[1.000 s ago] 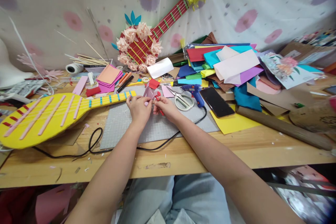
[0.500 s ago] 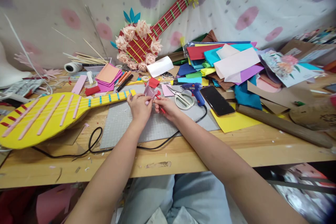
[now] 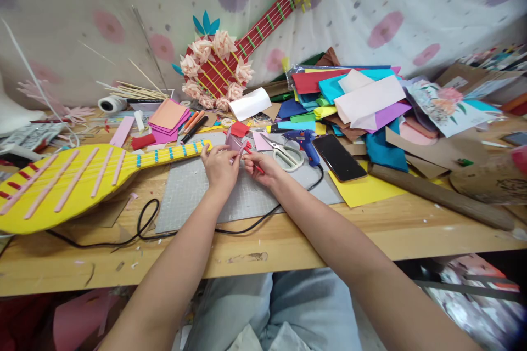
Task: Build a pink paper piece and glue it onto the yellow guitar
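Over the grey cutting mat [image 3: 185,203], my left hand [image 3: 221,167] is closed in a pinch on a small pink piece [image 3: 242,149], mostly hidden by its fingers. My right hand [image 3: 263,169] meets it fingertip to fingertip. Its fingers are closed around a thin red stick-like tool [image 3: 258,168], whose kind is hard to make out. Small red bits [image 3: 247,146] show at the right fingertips. A red square of material [image 3: 239,129] lies just beyond the hands. Right of them are scissors [image 3: 288,158] with pale handles and a blue glue gun [image 3: 307,145].
A yellow paper-covered lute shape [image 3: 78,181] lies at left, its neck reaching the mat. A black cord [image 3: 247,230] crosses the front. A phone [image 3: 340,157] rests on yellow sheet. Behind stand a red flowered instrument [image 3: 218,71] and piled coloured sheets [image 3: 366,96].
Both hands stay close together over the mat. The fingers shift slightly, and the pink tip below the left fingers no longer shows. The view has moved a little.
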Demonstrator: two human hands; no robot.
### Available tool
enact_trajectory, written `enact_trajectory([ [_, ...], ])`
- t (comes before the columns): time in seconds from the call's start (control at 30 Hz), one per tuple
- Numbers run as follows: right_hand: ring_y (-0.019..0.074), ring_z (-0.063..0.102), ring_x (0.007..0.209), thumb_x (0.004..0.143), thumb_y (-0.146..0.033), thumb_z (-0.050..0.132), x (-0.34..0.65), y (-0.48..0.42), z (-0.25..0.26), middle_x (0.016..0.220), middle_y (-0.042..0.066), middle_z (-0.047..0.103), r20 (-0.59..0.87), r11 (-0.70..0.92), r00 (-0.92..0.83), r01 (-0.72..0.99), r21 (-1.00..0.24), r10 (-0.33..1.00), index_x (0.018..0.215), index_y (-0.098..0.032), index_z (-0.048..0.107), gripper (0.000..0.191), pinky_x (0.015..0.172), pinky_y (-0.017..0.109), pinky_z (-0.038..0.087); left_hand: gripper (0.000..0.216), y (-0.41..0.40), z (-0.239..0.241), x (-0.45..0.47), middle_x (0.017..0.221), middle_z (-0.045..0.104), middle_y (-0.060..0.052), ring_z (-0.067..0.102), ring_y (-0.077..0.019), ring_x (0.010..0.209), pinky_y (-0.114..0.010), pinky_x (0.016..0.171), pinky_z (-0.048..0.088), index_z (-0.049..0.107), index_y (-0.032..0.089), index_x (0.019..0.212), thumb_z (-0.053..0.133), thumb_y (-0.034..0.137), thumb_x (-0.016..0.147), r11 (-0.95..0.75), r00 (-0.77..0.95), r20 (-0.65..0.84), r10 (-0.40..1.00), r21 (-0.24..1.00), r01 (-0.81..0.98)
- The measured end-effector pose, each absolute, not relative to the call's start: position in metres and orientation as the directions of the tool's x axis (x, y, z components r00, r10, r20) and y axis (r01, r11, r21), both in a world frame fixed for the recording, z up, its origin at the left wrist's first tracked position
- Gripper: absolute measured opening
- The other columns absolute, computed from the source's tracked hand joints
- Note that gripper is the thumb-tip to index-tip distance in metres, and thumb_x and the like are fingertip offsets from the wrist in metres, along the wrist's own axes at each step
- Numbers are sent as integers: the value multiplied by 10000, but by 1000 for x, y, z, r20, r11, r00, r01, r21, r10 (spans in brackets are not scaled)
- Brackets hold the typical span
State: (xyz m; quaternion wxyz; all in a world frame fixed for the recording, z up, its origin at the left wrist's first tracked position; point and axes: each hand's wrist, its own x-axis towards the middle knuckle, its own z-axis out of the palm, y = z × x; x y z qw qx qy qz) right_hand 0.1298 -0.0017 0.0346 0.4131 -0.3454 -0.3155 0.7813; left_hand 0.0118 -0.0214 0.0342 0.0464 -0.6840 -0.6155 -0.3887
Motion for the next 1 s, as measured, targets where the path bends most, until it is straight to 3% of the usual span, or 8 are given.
enact_trajectory([
  [0.1,24,372,342,675,-76,474,132,0,36,389,-70,429,-286,-473,-438,-411,-779,852,600,-140,483,99,368,138,296,171,-21,34,13,750,699,-26,588,-197,943,-462,1041,206,685,254,685,527,271,749,-240,-54,596,801,403,883],
  [0.23,51,408,331,666,-104,518,131,-1,36,381,-66,474,-160,-231,-290,-230,-945,944,568,-171,442,141,367,164,318,165,-21,33,13,753,699,-23,588,-198,943,-463,1048,199,683,258,679,533,278,746,-244,-52,606,794,395,885],
  [0.33,56,404,319,653,-103,529,130,-1,37,354,-81,465,-58,-85,-224,-114,-990,973,557,-184,430,160,377,171,334,161,-21,33,13,742,698,-25,592,-200,937,-459,1048,201,683,253,676,537,272,743,-260,-42,622,782,386,885],
  [0.4,59,410,320,653,-122,537,131,0,36,362,-76,475,-76,-112,-244,-136,-984,967,556,-183,436,153,379,176,338,165,-22,33,14,741,699,-26,593,-202,934,-461,1046,205,683,254,678,533,265,744,-260,-40,626,779,381,887],
  [0.6,50,431,354,649,-117,528,134,5,35,394,-54,480,-269,-412,-417,-304,-859,868,578,-140,506,79,382,162,340,179,-22,33,14,744,698,-22,592,-201,934,-462,1044,209,685,260,680,519,254,747,-244,-45,610,791,382,892],
  [0.8,65,430,334,659,-136,545,132,3,35,383,-47,507,-147,-235,-326,-252,-939,934,573,-162,476,113,360,174,334,183,-22,35,15,744,697,-28,589,-204,948,-460,1047,208,688,260,683,516,258,746,-237,-50,594,803,395,887],
  [1.0,52,429,333,644,-131,581,133,5,34,384,-53,491,-195,-322,-387,-298,-899,901,563,-149,496,119,358,164,333,189,-22,35,15,757,695,-20,585,-208,955,-467,1048,203,683,269,668,511,257,748,-236,-49,581,813,405,883],
])
